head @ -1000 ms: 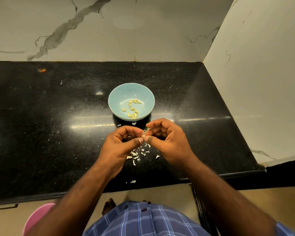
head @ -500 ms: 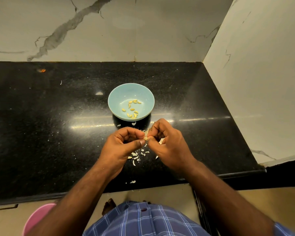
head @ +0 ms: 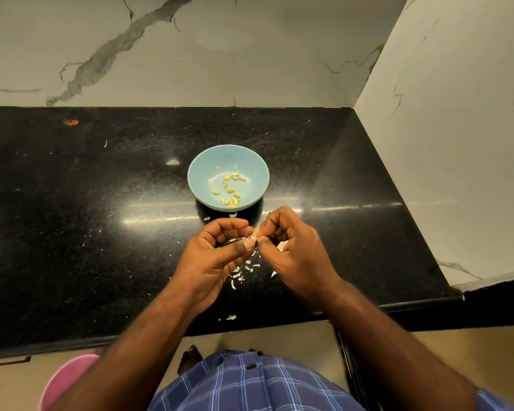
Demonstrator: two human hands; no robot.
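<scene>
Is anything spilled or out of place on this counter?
Pale husk flakes lie scattered on the black counter below the left hand and right hand, which pinch a seed; the kernels sit neatly in the blue bowl. An orange speck marks the counter's back left.

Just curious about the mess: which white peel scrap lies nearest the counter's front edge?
The lone scrap, set apart from the main pile nearer the bowl.

The glossy stone table (head: 72,232) is black with fine pale speckles, the round ceramic bowl (head: 208,167) plain light blue, its small peeled seeds (head: 230,190) yellow. The half-husked seed (head: 255,231) is pale cream, the papery husk flakes (head: 240,274) white, the marble wall (head: 279,54) off-white with grey veins.
</scene>
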